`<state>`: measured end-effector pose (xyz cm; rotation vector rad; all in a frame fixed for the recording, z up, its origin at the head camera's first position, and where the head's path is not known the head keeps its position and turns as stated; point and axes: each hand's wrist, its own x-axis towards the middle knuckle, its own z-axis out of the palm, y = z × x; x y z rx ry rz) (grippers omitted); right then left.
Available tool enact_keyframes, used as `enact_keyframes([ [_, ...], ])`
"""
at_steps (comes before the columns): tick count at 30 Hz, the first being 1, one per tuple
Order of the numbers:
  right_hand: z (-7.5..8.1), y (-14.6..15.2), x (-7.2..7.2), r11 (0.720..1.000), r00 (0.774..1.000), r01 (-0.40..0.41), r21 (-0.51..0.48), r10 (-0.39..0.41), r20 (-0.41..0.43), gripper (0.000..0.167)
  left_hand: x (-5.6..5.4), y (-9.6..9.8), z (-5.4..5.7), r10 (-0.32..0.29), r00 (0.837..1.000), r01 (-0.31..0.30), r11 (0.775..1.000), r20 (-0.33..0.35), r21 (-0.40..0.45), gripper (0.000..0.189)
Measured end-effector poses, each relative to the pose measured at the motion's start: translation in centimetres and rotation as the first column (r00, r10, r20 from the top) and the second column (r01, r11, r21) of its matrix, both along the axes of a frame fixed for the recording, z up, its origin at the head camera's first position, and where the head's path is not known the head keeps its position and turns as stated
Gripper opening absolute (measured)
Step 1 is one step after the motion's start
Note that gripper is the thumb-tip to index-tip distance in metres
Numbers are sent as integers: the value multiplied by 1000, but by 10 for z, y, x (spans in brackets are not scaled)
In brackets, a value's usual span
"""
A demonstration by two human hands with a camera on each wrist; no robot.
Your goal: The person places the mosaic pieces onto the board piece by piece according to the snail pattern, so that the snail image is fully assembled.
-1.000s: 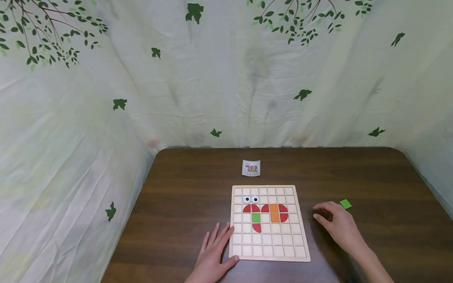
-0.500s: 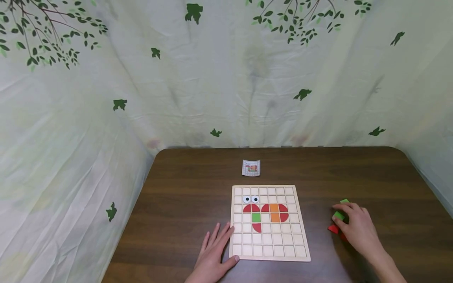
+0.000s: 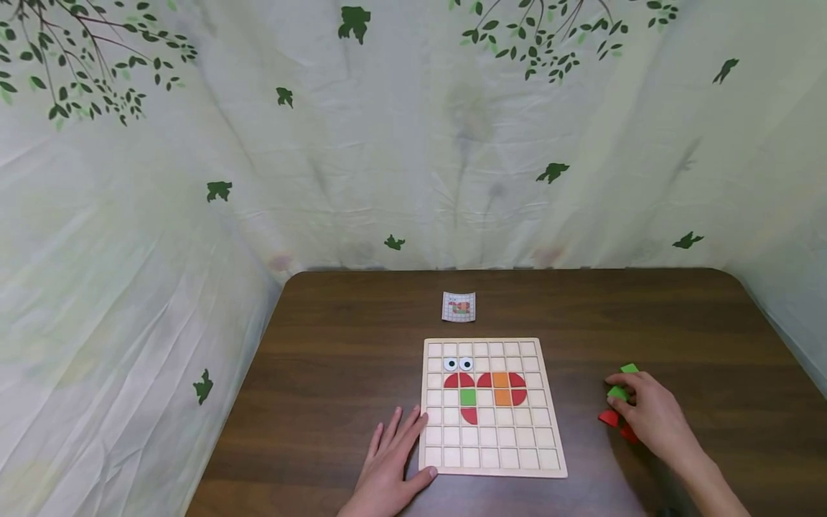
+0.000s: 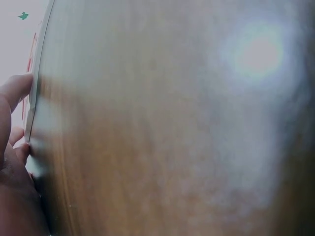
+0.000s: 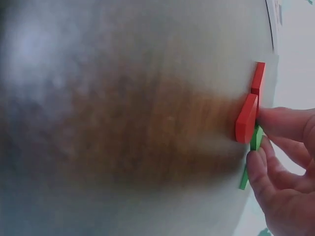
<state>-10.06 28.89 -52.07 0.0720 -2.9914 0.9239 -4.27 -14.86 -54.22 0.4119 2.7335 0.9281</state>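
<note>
Right of the board point(image 3: 494, 472), over dark table point(image 3: 323, 359): green square point(image 3: 618, 393) in the right hand point(image 3: 652, 413), grip narrow, thumb and fingers pinching it. Cannot tell whether it is clear of the wood. Just beyond it, another green tile point(image 3: 629, 368); on the near side, two red pieces point(image 3: 609, 418), close together.

Left hand point(image 3: 390, 470) holds nothing — fingers spread, tips on the board's left edge, thumb at the near left corner.

On the grid: two eye tiles point(image 3: 458, 364) side by side; below them a row of red, red, red, orange, red. Next row: a green inset point(image 3: 467, 397), a gap, then orange point(image 3: 502, 397) and red. One red quarter-round point(image 3: 469, 416) sits under the green.

Beyond the board, a small picture card point(image 3: 459, 307). Behind the table, a pale curtain point(image 3: 413, 143) — leaf sprays, green birds.
</note>
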Motion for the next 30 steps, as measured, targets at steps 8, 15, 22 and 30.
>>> enact_keyframes([
  [8,4,-2,-5,997,995,-81,-1,81,50,32,1,-1,-1,0,1000,0,1000,-19,5,74],
  [15,2,-3,-6,993,993,-114,-23,114,37,28,2,-1,-1,-1,999,1,1000,-37,7,74],
  [22,-2,-3,-5,996,997,-75,-47,76,8,28,2,-1,-2,-3,999,3,1000,-47,3,73],
  [30,2,-12,-8,998,997,-43,-45,40,-60,30,3,1,2,4,999,-4,1000,-38,12,73],
])
